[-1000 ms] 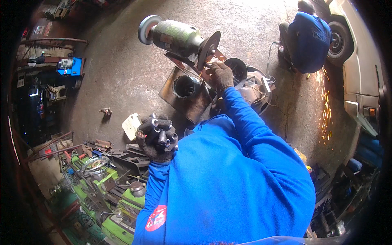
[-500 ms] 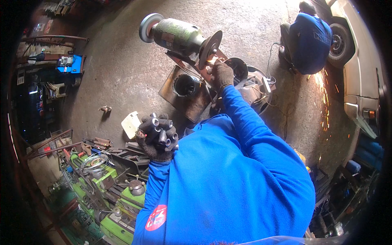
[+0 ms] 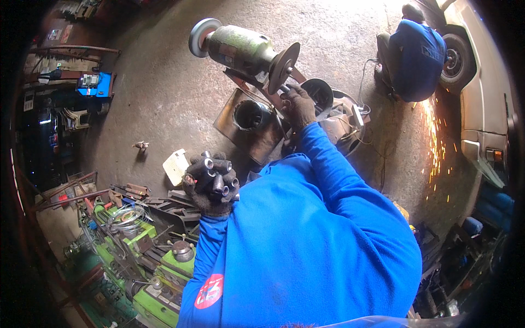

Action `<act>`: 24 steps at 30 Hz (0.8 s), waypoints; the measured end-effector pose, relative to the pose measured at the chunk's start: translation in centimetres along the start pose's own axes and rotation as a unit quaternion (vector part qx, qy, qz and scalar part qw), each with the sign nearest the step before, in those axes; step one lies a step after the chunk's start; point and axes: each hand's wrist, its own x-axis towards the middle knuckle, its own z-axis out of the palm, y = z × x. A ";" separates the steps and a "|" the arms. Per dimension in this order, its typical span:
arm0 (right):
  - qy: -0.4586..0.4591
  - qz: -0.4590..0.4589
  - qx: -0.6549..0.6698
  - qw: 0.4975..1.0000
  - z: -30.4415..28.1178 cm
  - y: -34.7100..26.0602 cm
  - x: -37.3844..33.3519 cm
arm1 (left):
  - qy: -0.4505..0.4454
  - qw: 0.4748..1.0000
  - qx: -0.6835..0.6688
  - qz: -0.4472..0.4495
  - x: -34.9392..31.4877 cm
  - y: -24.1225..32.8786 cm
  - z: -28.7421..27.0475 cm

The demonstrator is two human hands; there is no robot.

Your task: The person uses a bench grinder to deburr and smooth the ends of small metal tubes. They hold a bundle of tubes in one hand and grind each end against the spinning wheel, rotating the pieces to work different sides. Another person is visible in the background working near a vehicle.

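Note:
My gloved left hand (image 3: 210,201) is closed around several short metal tubes (image 3: 218,182), their hollow ends pointing various ways. My right hand (image 3: 299,107), also in a dark knit glove, pinches a small dark metal tube (image 3: 285,88) close to the right-hand disc (image 3: 285,67) of a green bench grinder (image 3: 243,48). A narrow gap seems to part the tube from the disc. A pale grinding wheel (image 3: 203,37) sits on the grinder's other end.
Below the grinder stands a rusty metal stand with a round opening (image 3: 224,123). Cables and a dark round pan (image 3: 317,94) lie beside my right hand. A person in blue (image 3: 418,60) crouches by a vehicle (image 3: 489,93), sparks flying. Green machinery (image 3: 158,303) is at lower left.
My right hand has drawn slightly back from the grinder disc, and the bright glow at the contact spot is gone. My left hand stays in place.

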 end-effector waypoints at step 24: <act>0.031 0.006 -0.075 0.997 1.6 -2.0 -0.7 | 0.008 0.999 -0.036 -0.016 0.6 -0.8 2.0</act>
